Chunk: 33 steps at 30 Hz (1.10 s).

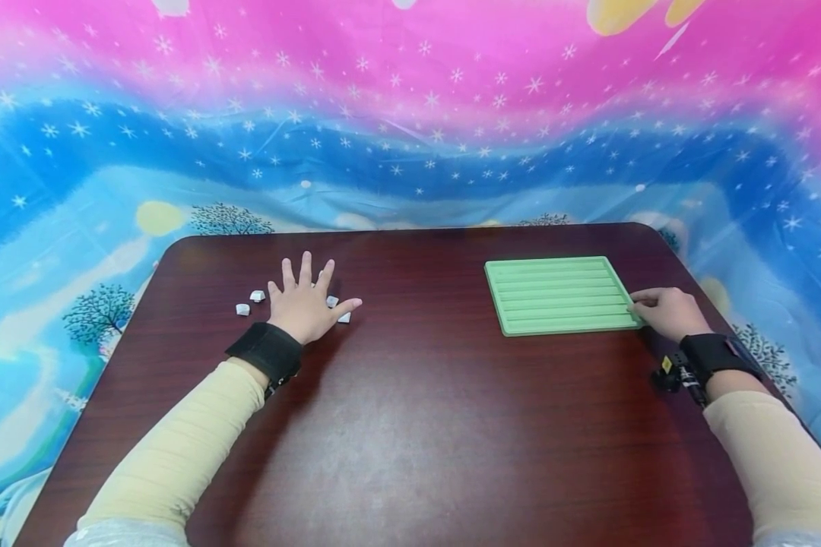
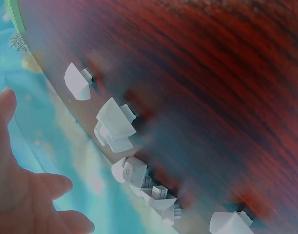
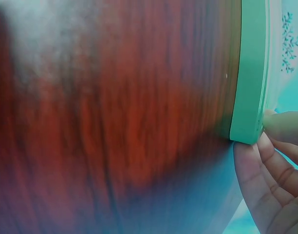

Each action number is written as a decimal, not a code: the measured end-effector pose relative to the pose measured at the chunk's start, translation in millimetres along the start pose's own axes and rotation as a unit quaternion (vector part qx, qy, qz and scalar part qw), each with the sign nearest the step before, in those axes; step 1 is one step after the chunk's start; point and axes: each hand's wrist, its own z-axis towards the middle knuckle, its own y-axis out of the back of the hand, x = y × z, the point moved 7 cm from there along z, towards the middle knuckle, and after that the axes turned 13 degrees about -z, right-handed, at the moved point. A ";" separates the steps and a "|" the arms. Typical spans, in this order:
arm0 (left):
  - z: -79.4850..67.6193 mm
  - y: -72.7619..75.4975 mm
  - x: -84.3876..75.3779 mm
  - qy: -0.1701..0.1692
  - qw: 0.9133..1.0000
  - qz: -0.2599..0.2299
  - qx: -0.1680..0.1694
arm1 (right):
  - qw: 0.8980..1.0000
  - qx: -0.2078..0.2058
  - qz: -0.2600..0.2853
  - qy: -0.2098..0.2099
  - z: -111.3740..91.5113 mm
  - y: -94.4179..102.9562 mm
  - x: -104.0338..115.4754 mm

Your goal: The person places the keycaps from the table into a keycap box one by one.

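My left hand is spread wide above a loose group of small white keycaps, its fingers straight and holding nothing. Two keycaps lie just left of that hand, and others show beside its thumb; the palm hides part of the group. In the left wrist view several keycaps lie scattered on the wood, some with their stems showing. On the right is a pale green ridged tray, flat on the table. My right hand pinches the tray's near right corner between thumb and fingers, seen closely against the tray's side wall.
The dark brown wooden table has rounded far corners. A printed cloth backdrop hangs behind it and along both sides. Black bands with small cameras circle both wrists.
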 end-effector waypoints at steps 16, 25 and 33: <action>0.3 3.3 -5.0 -0.024 0.999 -0.020 -0.010 | 0.999 0.035 0.017 0.013 -0.8 -4.0 23.5; 0.8 2.6 -6.8 -0.032 0.999 -0.023 -0.002 | 0.998 0.048 0.025 0.018 -1.4 -8.2 26.1; -2.4 2.7 -9.6 -0.037 0.999 -0.023 0.006 | 0.997 0.061 0.033 0.018 -0.3 -11.1 27.6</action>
